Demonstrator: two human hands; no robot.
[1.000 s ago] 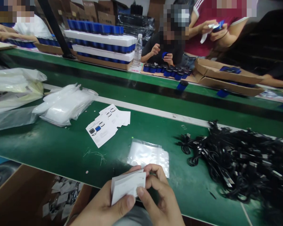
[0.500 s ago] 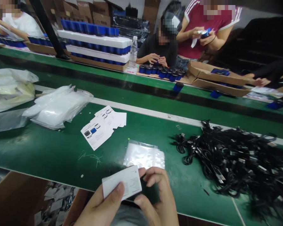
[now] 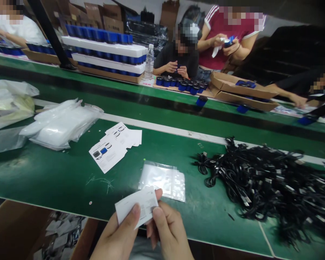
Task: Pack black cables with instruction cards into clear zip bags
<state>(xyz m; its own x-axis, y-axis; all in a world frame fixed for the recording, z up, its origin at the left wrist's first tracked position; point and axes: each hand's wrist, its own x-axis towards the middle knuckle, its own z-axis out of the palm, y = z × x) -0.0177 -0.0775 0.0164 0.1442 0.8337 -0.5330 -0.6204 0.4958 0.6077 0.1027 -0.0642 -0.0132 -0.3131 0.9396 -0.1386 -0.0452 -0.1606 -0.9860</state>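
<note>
I see the left hand [image 3: 115,234] and right hand [image 3: 166,227] together, pinching a small stack of white cards [image 3: 135,206] above the green desk [image 3: 56,177]. Clear zip bags [image 3: 162,182] lie just ahead; black cables [image 3: 260,177] heap farther right. Handling the cards looks like the step in hand; separating one seems the next need.

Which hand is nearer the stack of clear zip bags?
Right. The right hand sits just below the clear zip bags; the left hand is farther down and left, gripping a white card.
</note>
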